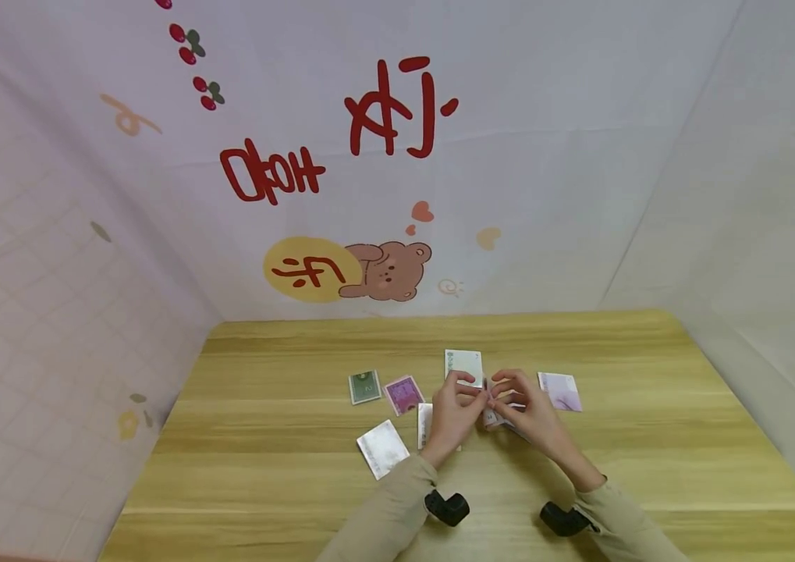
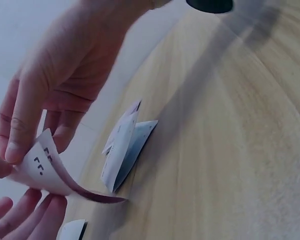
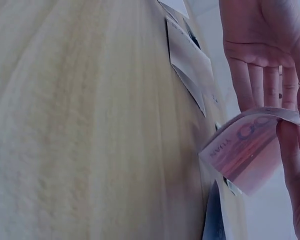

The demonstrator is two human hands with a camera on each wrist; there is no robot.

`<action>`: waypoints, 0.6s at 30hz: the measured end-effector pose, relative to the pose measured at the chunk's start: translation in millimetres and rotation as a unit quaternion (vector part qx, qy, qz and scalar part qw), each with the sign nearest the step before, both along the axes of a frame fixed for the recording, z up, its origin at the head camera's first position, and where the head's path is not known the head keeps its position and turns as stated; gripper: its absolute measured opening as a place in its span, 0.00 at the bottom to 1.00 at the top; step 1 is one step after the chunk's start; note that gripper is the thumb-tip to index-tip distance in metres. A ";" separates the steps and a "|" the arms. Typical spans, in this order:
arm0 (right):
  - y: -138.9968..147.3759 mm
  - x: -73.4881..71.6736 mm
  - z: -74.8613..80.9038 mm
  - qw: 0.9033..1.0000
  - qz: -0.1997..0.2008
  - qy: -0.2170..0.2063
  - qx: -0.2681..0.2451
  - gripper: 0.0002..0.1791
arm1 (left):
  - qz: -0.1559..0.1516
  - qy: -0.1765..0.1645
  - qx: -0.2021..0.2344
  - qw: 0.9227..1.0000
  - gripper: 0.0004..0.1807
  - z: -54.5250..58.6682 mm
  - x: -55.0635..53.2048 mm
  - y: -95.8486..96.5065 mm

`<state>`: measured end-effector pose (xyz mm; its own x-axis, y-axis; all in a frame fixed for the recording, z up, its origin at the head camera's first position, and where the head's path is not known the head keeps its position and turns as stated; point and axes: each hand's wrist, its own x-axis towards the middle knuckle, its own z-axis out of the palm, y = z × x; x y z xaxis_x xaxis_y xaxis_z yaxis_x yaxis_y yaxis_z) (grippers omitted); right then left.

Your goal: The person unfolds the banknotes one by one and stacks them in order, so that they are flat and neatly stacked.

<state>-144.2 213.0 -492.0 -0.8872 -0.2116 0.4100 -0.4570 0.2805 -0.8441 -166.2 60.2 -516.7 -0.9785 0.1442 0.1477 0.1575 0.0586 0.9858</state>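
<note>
Both hands meet over the middle of the table and pinch one reddish-pink banknote (image 1: 491, 417) between thumbs and fingertips. My left hand (image 1: 455, 410) grips its left side, and my right hand (image 1: 525, 406) its right side. In the right wrist view the banknote (image 3: 250, 145) bends in a curve and shows "YUAN" and zeros. Its pale face (image 2: 42, 167) with small dark marks shows in the left wrist view, one corner drooping towards the table. Fingers cover part of the note.
Around the hands lie a green note (image 1: 364, 387), a purple note (image 1: 404, 395), a pale note (image 1: 383, 449), a pale note (image 1: 424, 421) partly behind the left hand, a pale note (image 1: 463, 365) beyond and a lilac note (image 1: 561, 392) at right. The wooden table (image 1: 285, 484) meets a printed cloth wall.
</note>
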 end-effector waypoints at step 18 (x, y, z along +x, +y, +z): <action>18.9 0.7 -14.5 0.997 -0.067 0.032 0.038 0.17 | 0.040 -0.018 0.031 0.999 0.21 -13.8 5.1 -6.3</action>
<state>-143.5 231.9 -506.5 -0.8820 -0.1267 0.4540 -0.4637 0.4050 -0.7880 -161.1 53.8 -530.5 -0.9912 0.0567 0.1193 0.1199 0.0075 0.9928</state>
